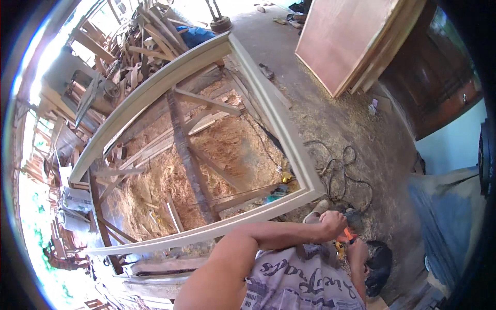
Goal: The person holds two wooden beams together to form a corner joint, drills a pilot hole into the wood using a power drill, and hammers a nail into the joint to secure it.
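Note:
My left hand (333,225) is closed in a fist in front of my body, its forearm reaching across from the left. What it grips, if anything, is hidden by the fingers. Just below and to the right, my right hand (357,252) is closed around one end of a small orange thing (349,235) that shows between the two hands; its exact kind is not clear. A yellow object (339,249) shows under it. Beyond my left hand lies the corner of a large, pale wooden frame (311,181), resting on dark timber supports (181,139).
Wood shavings (222,150) cover the ground inside the frame. A black cable (343,165) coils to its right. Flat wooden panels (346,41) lean at the upper right near a dark brown door (434,72). Scrap wood (150,39) is heaped at the back left.

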Demonstrator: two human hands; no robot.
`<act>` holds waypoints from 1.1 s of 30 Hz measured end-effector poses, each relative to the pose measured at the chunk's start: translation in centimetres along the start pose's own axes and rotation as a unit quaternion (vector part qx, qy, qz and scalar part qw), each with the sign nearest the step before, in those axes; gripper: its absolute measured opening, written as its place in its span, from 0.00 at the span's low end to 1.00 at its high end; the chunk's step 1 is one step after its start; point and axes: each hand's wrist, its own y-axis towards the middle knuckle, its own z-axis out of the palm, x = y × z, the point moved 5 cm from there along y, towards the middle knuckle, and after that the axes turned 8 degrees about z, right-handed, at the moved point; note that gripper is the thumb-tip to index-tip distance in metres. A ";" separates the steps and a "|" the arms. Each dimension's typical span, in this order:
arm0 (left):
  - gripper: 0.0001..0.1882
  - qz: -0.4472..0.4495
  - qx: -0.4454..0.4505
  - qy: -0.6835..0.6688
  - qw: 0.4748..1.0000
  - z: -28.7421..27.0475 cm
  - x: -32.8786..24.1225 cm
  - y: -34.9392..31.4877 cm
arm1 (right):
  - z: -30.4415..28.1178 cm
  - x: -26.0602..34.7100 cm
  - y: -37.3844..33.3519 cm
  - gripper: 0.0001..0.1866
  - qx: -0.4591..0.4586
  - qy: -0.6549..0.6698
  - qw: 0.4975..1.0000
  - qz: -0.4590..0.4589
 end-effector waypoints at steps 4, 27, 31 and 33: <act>0.05 0.146 0.081 0.066 0.984 -3.5 -1.2 4.6 | -0.2 -5.2 5.7 0.20 -0.012 -0.032 0.998 -0.045; 0.06 -0.079 -0.340 -0.505 0.789 -31.5 17.6 18.4 | -12.7 -4.8 32.0 0.28 0.115 0.303 0.946 0.015; 0.09 -0.119 -0.393 -0.487 0.771 -35.9 25.7 21.0 | -13.5 2.6 39.3 0.26 0.156 0.292 0.944 -0.016; 0.12 -0.148 -0.410 -0.555 0.709 -36.8 30.1 23.3 | -14.9 6.1 44.7 0.25 0.151 0.261 0.953 -0.033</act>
